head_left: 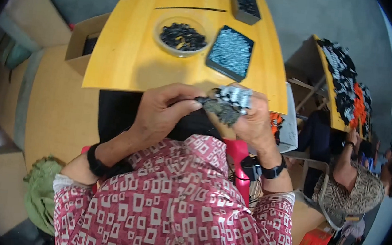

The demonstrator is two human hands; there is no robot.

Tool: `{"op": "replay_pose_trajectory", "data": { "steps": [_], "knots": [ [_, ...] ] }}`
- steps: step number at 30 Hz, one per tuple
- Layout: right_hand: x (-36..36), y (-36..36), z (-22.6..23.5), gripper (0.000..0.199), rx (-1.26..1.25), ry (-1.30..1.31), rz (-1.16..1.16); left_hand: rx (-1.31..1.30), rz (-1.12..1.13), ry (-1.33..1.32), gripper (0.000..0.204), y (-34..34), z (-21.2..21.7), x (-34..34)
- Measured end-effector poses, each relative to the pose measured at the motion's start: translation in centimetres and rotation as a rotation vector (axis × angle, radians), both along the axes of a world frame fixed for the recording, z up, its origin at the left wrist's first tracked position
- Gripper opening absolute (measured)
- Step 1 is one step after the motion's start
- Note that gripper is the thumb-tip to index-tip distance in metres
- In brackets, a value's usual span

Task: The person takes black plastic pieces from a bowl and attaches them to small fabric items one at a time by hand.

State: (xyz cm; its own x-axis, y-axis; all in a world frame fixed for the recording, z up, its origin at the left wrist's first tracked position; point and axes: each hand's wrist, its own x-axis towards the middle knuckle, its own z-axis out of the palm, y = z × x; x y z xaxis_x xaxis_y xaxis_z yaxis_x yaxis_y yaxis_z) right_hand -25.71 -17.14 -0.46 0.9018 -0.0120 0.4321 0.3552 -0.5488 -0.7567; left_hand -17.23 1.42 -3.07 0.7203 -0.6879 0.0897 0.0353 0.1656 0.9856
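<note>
My left hand (161,112) pinches a small dark piece (201,100) between thumb and forefinger. It meets the bundle in my right hand (256,121), whose fingers are closed round a cluster of small black and silver pieces (232,98). A greyish, bristly part (223,112) of that bundle hangs below; its exact kind does not show. Just beyond my hands, on the yellow table (116,67), a clear round bowl (157,36) contains many small black parts. Beside the bowl lies a black tray (227,72) filled with thin silvery pieces.
A grey box (248,18) of dark parts stands at the table's far right, near a thin dark rod (190,9). A cardboard box (74,51) is at the left. Another person (350,184) works at a second table (330,88) piled with black, white and orange pieces.
</note>
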Motion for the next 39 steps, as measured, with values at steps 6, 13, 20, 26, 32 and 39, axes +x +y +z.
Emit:
{"op": "replay_pose_trajectory", "data": {
  "steps": [6,13,20,26,32,39],
  "knots": [
    [-0.1,0.1,-0.1,0.018,-0.087,0.012,-0.037,-0.028,-0.074,0.131,0.017,0.3,-0.1,0.5],
    [0.6,0.3,0.5,0.019,-0.094,-0.018,0.089,0.017,-0.012,-0.327,0.017,0.9,-0.3,0.7],
    [0.3,1.3,-0.1,0.024,-0.360,-0.111,-0.022,0.089,0.025,-0.343,0.014,0.9,-0.3,0.8],
    [-0.8,2.2,-1.9,0.026,-0.279,-0.061,-0.174,0.058,0.013,-0.343,0.014,0.8,-0.6,0.9],
    [-0.8,2.3,-2.8,0.024,-0.208,-0.091,-0.235,0.007,0.024,-0.443,0.016,0.8,-1.0,0.9],
    [-0.5,2.7,-2.1,0.023,-0.367,-0.269,-0.176,0.070,-0.036,-0.234,0.017,0.8,-1.1,1.1]
  ]
}}
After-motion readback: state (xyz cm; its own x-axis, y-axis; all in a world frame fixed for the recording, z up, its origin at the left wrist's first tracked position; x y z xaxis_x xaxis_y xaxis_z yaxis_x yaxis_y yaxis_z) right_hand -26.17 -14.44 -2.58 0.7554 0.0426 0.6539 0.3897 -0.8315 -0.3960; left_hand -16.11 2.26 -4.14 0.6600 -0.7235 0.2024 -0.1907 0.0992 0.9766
